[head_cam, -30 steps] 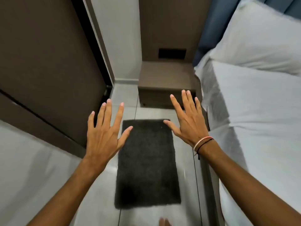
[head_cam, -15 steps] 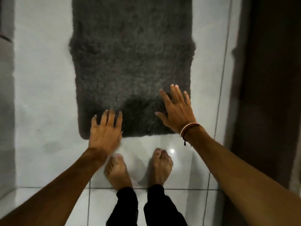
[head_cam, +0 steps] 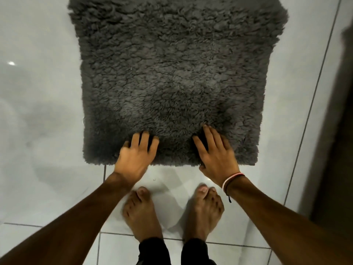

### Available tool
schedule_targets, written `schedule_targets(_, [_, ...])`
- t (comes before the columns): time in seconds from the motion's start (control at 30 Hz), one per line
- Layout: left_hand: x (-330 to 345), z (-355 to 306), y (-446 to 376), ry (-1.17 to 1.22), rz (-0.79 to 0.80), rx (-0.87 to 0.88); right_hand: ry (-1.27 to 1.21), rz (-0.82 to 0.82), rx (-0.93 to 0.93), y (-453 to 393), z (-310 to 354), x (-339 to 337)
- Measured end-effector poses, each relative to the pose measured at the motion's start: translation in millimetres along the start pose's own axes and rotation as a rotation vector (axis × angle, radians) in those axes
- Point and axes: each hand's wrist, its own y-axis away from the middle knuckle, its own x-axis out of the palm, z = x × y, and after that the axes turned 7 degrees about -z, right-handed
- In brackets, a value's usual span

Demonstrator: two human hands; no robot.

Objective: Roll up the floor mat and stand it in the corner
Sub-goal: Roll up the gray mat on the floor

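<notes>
On tiled floor [head_cam: 38, 131] | one mat [head_cam: 172, 73] | left hand [head_cam: 133, 157], right hand [head_cam: 217, 157] spread flat on it

**Bare arms, bare feet, one banded wrist**

Both forearms come in bare, no sleeves showing. On the right wrist, just behind the fingers' knuckles, sit a pink-and-white bracelet [head_cam: 232, 178] and a thin black cord [head_cam: 228, 190] with a dangling end. Down below: bare feet [head_cam: 142, 213], black trouser cuffs [head_cam: 153, 249].

mat far end out of frame, fingertips buried
floor mat [head_cam: 172, 77] is cut by the top edge. left hand [head_cam: 134, 157] and right hand [head_cam: 216, 155] fingertips sink into pile at mat's near edge; grip under it can't be judged.
</notes>
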Motion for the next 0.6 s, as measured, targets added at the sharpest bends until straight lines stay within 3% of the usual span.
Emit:
schedule_targets(0.07, [-13.1, 6.7, -6.9, 0.052, -0.034, -0.005, -0.012, -0.031, -0.019, -3.0, -3.3, -11.8])
schedule_targets(0.17, [-38.8, 20.6, -23.1, 0.106, -0.176, -0.077, -0.039, -0.232, -0.025, -14.7, -14.1, -31.8])
schedule_targets(0.3, [-55.4, 50.5, -36.7, 0.033, -0.338, -0.141, -0.013, -0.385, 0.067, -40.7, -34.1, -55.4])
schedule_targets(0.43, [-43.0, 55.1, -37.4, 0.019, -0.3, -0.083, 0.028, -0.426, 0.059, -64.7, -46.6, -53.7])
schedule_targets(0.6, [-21.3, 45.1, -23.3, -0.023, -0.186, -0.064, -0.074, -0.307, 0.096, -55.2, -35.0, -36.6])
